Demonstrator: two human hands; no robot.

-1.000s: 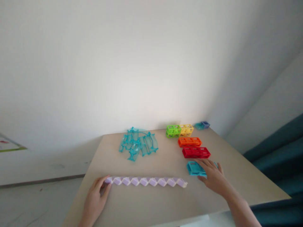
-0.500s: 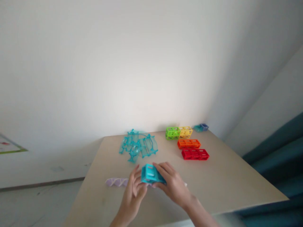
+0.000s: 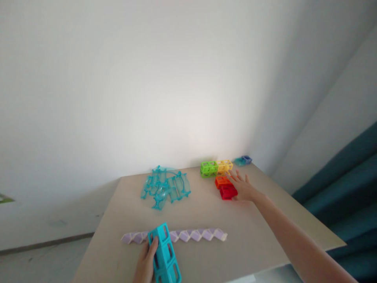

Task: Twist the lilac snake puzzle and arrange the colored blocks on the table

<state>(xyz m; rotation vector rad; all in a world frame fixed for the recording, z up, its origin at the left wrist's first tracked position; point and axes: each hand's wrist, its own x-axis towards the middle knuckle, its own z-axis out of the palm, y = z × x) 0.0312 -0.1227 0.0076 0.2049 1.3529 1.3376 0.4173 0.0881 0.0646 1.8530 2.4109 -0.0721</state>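
Note:
My left hand (image 3: 146, 260) grips a long turquoise block with square window openings (image 3: 165, 255), tilted near the table's front edge. Reaching out to the right, my right hand (image 3: 242, 186) has its fingers spread over the red block (image 3: 227, 192) and the orange block (image 3: 223, 181), partly hiding both; whether it touches them I cannot tell. Just beyond its fingertips stand a yellow block (image 3: 224, 166) and a green block (image 3: 208, 169), end to end. A lilac and white zigzag strip (image 3: 196, 235) lies across the table, passing behind the turquoise block.
Several clear turquoise curved pieces (image 3: 165, 186) lie in a heap at the back left of the table (image 3: 203, 212). A small dark blue piece (image 3: 246, 159) and a teal piece (image 3: 239, 161) sit in the back right corner. Teal curtains (image 3: 347, 188) hang to the right.
My right hand has let go of the turquoise block and moved to the red and orange blocks. My left hand has closed on the turquoise block and moved nearer to me.

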